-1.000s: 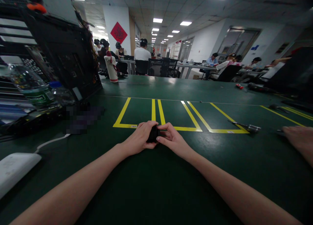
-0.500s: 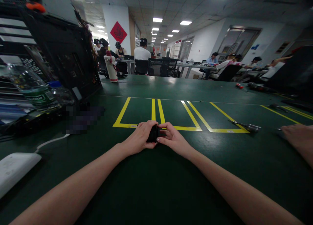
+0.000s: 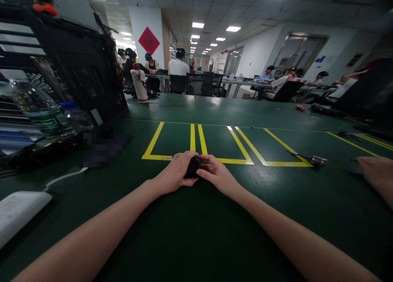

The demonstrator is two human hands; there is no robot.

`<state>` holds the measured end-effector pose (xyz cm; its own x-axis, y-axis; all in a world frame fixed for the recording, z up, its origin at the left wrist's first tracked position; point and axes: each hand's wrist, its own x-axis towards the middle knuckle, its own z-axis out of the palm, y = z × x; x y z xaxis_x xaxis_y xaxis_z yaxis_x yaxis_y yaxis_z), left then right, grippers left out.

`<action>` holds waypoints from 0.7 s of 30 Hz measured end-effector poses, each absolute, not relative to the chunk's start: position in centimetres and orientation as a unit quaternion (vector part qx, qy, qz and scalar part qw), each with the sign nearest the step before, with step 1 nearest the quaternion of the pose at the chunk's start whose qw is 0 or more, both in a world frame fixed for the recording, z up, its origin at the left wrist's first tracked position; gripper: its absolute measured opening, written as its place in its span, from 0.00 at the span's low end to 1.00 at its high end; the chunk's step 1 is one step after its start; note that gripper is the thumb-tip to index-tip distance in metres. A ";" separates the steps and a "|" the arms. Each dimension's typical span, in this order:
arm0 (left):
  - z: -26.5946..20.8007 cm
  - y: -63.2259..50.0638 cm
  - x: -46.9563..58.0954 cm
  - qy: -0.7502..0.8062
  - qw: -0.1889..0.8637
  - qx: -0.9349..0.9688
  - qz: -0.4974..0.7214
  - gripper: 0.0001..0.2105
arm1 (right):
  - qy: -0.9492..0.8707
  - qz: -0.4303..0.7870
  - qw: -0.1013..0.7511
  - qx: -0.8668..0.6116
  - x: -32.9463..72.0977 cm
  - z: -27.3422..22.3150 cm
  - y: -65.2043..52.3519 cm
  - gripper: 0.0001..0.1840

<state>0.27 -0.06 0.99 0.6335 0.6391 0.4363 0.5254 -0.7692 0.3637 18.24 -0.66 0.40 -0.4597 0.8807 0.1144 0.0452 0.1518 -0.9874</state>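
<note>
A small black object (image 3: pixel 192 168) with a rounded outline sits between my hands, low over the green tabletop (image 3: pixel 196 224); its exact kind cannot be made out. My left hand (image 3: pixel 175 172) is wrapped round it from the left and hides much of it. From the right, my right hand (image 3: pixel 218 174) pinches its edge with bent fingers and thumb. Just beyond both hands, yellow tape (image 3: pixel 235 161) marks out boxes on the table.
A dark computer case (image 3: pixel 89 73) stands at the left, with a plastic bottle (image 3: pixel 46 118) and a white power strip (image 3: pixel 21 210) near it. A screwdriver-like tool (image 3: pixel 317 161) lies right. Another person's hand (image 3: pixel 376 171) is at the far right. A white flask (image 3: pixel 140 87) stands farther back.
My right fingertips have shifted very slightly on the black object; my left hand stays put. The other person's hand at the far right has moved a little to the right.
</note>
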 end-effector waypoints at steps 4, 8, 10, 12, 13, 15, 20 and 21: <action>0.9 -0.1 0.3 0.323 0.103 0.897 0.282 0.29 | -0.660 0.558 0.378 -0.333 18.3 0.4 -0.7 0.17; 0.9 -0.1 0.2 0.323 0.103 0.898 0.279 0.29 | -0.662 0.553 0.394 -0.318 18.3 0.4 -1.0 0.17; 1.0 -0.1 0.2 0.323 0.102 0.898 0.280 0.28 | -0.655 0.556 0.399 -0.320 18.2 0.4 -1.0 0.15; 1.1 -0.2 0.2 0.324 0.102 0.898 0.280 0.28 | -0.649 0.558 0.403 -0.324 18.1 0.4 -1.0 0.13; 1.1 -0.2 0.2 0.324 0.103 0.898 0.279 0.28 | -0.648 0.557 0.404 -0.325 18.1 0.4 -1.0 0.13; 1.1 -0.2 0.2 0.325 0.104 0.898 0.277 0.28 | -0.651 0.551 0.407 -0.327 18.1 0.4 -1.0 0.14; 1.1 -0.2 0.3 0.324 0.102 0.898 0.280 0.28 | -0.663 0.545 0.373 -0.353 18.3 0.6 -0.7 0.19; 1.0 -0.2 0.2 0.322 0.103 0.899 0.280 0.28 | -0.664 0.549 0.365 -0.354 18.4 0.6 -0.7 0.19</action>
